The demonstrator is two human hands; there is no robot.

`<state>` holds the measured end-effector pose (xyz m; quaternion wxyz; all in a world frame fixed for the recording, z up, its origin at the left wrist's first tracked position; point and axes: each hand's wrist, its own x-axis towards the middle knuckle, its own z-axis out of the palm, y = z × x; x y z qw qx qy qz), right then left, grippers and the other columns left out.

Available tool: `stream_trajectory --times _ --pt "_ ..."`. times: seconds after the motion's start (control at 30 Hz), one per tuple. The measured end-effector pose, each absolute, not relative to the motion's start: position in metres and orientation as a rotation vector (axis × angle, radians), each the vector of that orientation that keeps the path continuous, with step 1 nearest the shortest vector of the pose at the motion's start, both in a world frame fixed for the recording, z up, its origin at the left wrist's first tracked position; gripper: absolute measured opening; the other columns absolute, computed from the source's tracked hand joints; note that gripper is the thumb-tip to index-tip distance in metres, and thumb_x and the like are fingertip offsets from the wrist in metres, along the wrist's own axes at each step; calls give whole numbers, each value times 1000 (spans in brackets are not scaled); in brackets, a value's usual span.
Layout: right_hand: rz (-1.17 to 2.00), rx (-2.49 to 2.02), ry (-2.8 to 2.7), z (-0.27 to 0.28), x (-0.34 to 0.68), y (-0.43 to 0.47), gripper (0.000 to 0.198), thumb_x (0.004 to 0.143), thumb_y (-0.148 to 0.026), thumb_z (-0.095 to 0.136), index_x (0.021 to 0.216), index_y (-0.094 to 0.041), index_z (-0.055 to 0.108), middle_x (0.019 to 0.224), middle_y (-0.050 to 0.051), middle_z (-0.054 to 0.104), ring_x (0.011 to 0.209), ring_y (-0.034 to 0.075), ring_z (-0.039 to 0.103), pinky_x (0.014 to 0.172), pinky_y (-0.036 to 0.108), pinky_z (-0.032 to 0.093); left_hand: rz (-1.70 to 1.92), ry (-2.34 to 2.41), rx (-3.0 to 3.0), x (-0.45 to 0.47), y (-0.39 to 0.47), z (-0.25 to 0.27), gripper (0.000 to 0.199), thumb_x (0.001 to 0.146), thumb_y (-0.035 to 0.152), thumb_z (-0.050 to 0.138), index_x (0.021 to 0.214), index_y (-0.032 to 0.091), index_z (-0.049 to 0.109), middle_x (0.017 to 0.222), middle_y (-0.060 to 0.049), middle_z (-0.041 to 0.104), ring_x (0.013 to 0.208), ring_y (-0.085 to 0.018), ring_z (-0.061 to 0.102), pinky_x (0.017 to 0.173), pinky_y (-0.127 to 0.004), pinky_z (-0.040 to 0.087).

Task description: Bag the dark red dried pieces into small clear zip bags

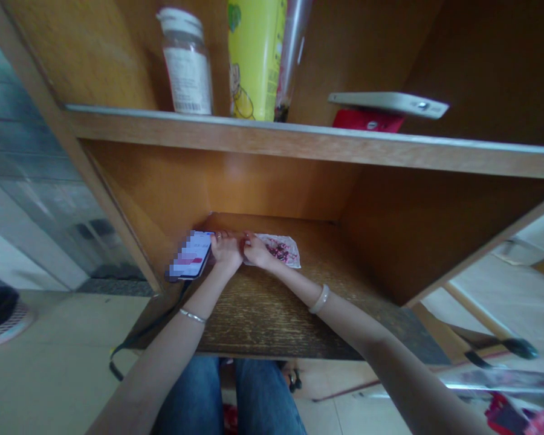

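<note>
Layout of the two-shelf cupboard in front of me.
On the lower shelf (272,320), my left hand (226,251) and right hand (257,251) met near the back; a phone (191,256) lay left of them, a packet (283,249) right. On the upper shelf (299,140) stood a jar (187,63), a carton (254,57) to its right, then a flat device (390,103) atop a box (367,119).

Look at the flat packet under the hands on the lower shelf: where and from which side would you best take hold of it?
Probably the free right edge of the packet, approached from the right front. It lies flat on the shelf, so a pinch at an edge suits it, and both the left hand and right hand cover its left end, beside the phone.
</note>
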<state>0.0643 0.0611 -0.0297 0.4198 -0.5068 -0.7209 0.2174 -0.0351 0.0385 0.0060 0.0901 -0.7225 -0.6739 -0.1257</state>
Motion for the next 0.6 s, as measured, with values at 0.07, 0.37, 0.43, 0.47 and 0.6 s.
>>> stream_trajectory --times 0.07,0.37,0.43,0.47,0.6 --pt "575 -1267 -1811 -26 63 58 40 70 -5 43 106 -15 58 97 9 67 83 16 62 83 30 50 -377 -2009 -2148 -35 38 7 41 88 27 33 115 5 55 115 -23 58 108 -33 49 92 -44 29" --pt "599 -1157 -1682 -3 75 22 34 84 -20 41 115 -14 54 117 13 61 106 19 57 99 35 41 -665 -1824 -2200 -29 30 17 49 89 19 30 136 7 36 142 -20 39 124 -31 40 100 -43 27" --pt "630 -1115 -1599 1 81 13 34 85 -21 38 115 -15 53 118 12 61 106 19 57 99 34 41 -779 -1623 -2302 -23 18 24 56 88 17 30 143 11 22 150 -15 27 130 -27 34 104 -42 26" --pt "655 -1128 -1539 2 82 9 35 85 -20 36 114 -15 53 115 11 62 105 18 57 98 34 43 -793 -1526 -2362 -19 10 27 58 88 17 32 144 13 21 151 -13 27 132 -27 32 104 -42 26" --pt "669 -1314 -1341 9 65 -11 35 86 -15 31 110 -15 57 105 13 66 104 22 60 90 39 49 -701 -1296 -2549 5 -28 30 56 85 15 38 141 20 30 142 -14 41 128 -32 38 99 -48 32"
